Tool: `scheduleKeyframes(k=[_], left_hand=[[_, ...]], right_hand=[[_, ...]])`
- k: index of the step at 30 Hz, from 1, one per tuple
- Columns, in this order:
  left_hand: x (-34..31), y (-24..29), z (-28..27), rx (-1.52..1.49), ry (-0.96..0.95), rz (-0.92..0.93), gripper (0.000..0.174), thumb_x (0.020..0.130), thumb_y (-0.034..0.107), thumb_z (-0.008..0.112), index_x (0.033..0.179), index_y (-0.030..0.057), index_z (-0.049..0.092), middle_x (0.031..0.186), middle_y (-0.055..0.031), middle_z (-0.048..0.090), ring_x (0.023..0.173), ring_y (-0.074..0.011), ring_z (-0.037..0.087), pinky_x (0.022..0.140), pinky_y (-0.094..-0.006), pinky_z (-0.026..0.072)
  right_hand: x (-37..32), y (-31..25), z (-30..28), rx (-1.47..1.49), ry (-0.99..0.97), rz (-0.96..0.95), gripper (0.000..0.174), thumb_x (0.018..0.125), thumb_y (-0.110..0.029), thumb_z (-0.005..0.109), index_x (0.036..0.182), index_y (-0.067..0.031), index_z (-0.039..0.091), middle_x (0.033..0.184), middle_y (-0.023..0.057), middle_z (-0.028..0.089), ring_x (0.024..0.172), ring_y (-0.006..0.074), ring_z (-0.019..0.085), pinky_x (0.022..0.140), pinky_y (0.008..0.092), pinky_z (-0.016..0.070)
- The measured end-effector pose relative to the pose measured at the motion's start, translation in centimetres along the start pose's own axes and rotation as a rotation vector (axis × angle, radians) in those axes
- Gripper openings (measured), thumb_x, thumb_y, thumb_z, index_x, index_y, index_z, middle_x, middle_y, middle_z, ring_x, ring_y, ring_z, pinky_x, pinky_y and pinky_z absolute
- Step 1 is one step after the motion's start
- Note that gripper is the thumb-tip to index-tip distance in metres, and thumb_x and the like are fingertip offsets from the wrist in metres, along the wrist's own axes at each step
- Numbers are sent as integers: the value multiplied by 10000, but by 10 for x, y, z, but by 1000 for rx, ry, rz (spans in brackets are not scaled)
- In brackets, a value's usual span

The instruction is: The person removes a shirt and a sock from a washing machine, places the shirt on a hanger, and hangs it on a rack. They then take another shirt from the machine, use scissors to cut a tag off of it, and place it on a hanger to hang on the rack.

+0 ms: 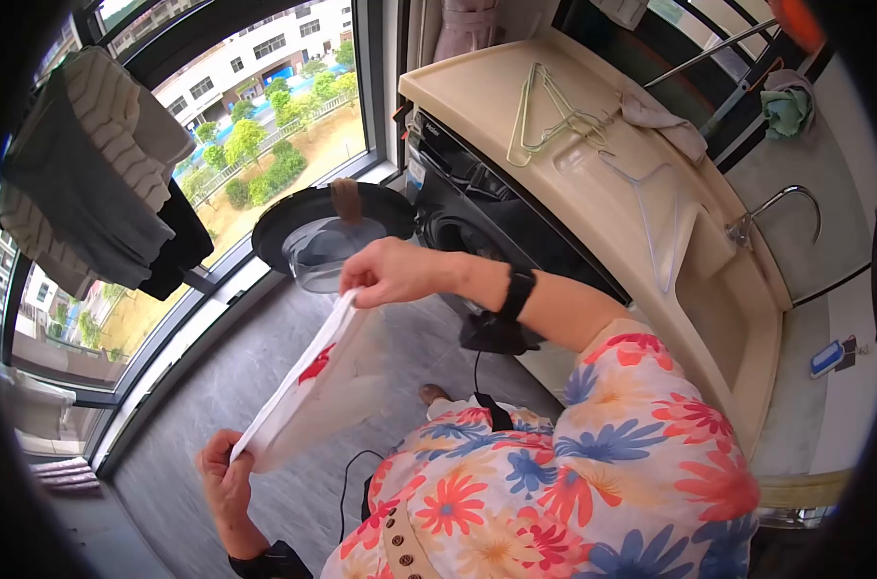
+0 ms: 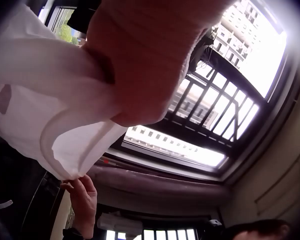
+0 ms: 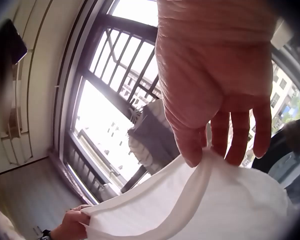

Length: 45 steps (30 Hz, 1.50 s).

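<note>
A white cloth garment (image 1: 299, 396) with a red mark is stretched between both hands above the floor. The left hand (image 1: 226, 482) pinches its lower left end, and the right hand (image 1: 395, 273) pinches its upper end between thumb and fingers. In the left wrist view the left hand (image 2: 145, 60) grips the white fabric (image 2: 50, 85), with the right hand (image 2: 84, 202) holding the far edge. From the right wrist view, the right hand (image 3: 217, 90) pinches the rim of the cloth (image 3: 230, 200), whose opening sags toward the left hand (image 3: 70, 225).
A black washing machine (image 1: 501, 207) with its round door (image 1: 328, 227) swung out stands under a beige counter (image 1: 487, 77). Green hangers (image 1: 554, 121) and a pale hanger (image 1: 651, 217) lie on the counter. Grey clothes (image 1: 91, 183) hang by the window at left.
</note>
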<state>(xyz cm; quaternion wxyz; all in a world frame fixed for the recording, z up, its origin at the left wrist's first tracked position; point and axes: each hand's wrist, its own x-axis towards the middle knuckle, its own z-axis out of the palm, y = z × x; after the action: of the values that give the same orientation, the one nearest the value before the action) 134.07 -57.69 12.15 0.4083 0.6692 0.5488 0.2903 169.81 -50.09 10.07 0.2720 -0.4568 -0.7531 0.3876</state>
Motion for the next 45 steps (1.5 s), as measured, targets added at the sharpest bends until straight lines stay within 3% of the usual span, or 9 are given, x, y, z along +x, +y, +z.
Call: scheduleKeyframes(k=[6,11,15,18,25,29,34,39,45], left_hand=[[29,50,43,-259,-97,-56,64,664,35,487,691,-1,532,597,47,454,568,-42,386,512,-187,285],[49,64,59,5,-187,55,114,727,89,550,718,-24,559,561,10,475,556,-48,407,493,-213,329],[60,70,56,43,-202,42,146,760,126,593,736,-17,575,561,12,477,561,-40,412,495,-211,353],[61,67,49,-97,-152,-2,160,788,146,599,749,-8,582,591,36,488,569,-29,410,496,-200,348],[56,58,35,-136,-112,12,162,810,165,593,770,8,581,651,42,523,607,-14,449,527,-178,361],[49,57,23,-123,-78,20,168,807,163,599,769,1,580,653,41,522,607,-20,449,525,-176,354],[34,62,8,-16,-14,169,97,760,82,626,746,-4,585,583,18,506,537,-30,416,470,-189,325],[24,59,-1,55,70,192,68,721,30,640,731,-4,582,591,25,491,536,-32,396,465,-187,291],[11,51,-15,108,171,281,57,697,24,647,712,7,595,556,-3,521,474,-49,427,440,-194,322]], right_hand=[[-150,116,-166,-382,796,461,206,722,-112,576,920,-83,626,758,51,631,667,151,590,602,274,473],[-277,176,-219,-964,643,1405,310,834,-155,438,1129,-77,495,1096,191,546,1054,333,512,886,460,408],[-319,221,-245,-1000,639,1184,314,836,-121,385,1122,-47,489,1058,217,556,1009,384,512,858,436,410],[-338,239,-257,-528,819,1317,532,682,9,455,1202,-103,453,831,158,608,514,205,582,354,363,444],[-376,314,-289,-1174,559,716,502,700,-3,445,1186,-129,457,795,114,584,622,217,572,441,426,467],[-316,205,-253,-531,971,1414,378,727,-2,441,1082,-123,486,701,109,571,483,217,522,427,356,421],[-450,292,-340,-1304,1266,815,391,736,-149,529,1120,-83,499,875,103,597,519,200,537,475,305,441],[-405,174,-315,-281,1793,771,346,712,-324,627,977,-113,553,704,17,569,446,112,450,389,253,355],[-294,35,-260,114,1622,288,282,828,-321,575,936,-61,554,532,-49,335,426,31,306,367,198,233]])
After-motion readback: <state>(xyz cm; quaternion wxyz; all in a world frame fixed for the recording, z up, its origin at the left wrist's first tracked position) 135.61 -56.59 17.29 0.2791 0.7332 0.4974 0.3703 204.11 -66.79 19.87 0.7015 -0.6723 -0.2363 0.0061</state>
